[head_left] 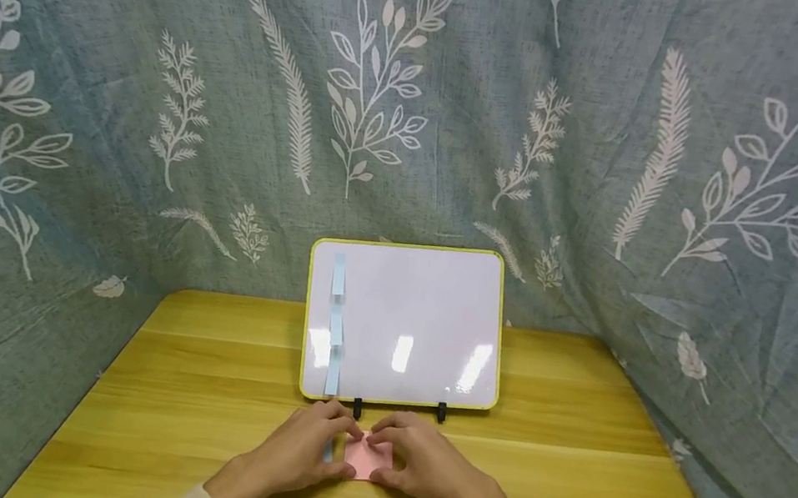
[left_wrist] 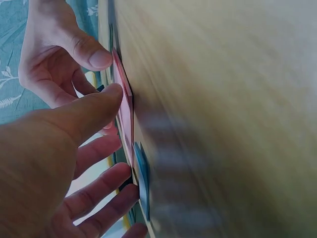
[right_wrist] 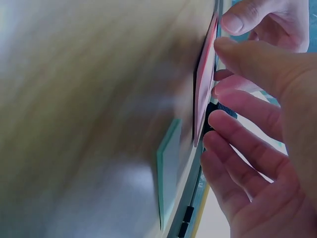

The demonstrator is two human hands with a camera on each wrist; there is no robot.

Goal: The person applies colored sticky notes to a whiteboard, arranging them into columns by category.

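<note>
A pink sticky-note pad [head_left: 368, 459] lies on the wooden table between my two hands, just in front of the whiteboard. My left hand [head_left: 303, 447] holds its left side, thumb at the near edge and index finger toward the far edge. From the right, my right hand [head_left: 433, 462] holds it the same way, so both index fingertips nearly meet. The other fingers of each hand spread loosely. Beside the left fingers is a blue pad [left_wrist: 142, 178], mostly covered by that hand in the head view. A pale green pad [right_wrist: 169, 171] lies near the right hand, hidden in the head view.
A whiteboard [head_left: 421, 311] with a yellow-green rim leans upright on black feet [head_left: 441, 412]. Light blue paper strips [head_left: 336, 329] run down its left side. A leaf-patterned curtain [head_left: 416, 117] hangs behind and beside the wooden table [head_left: 564, 489].
</note>
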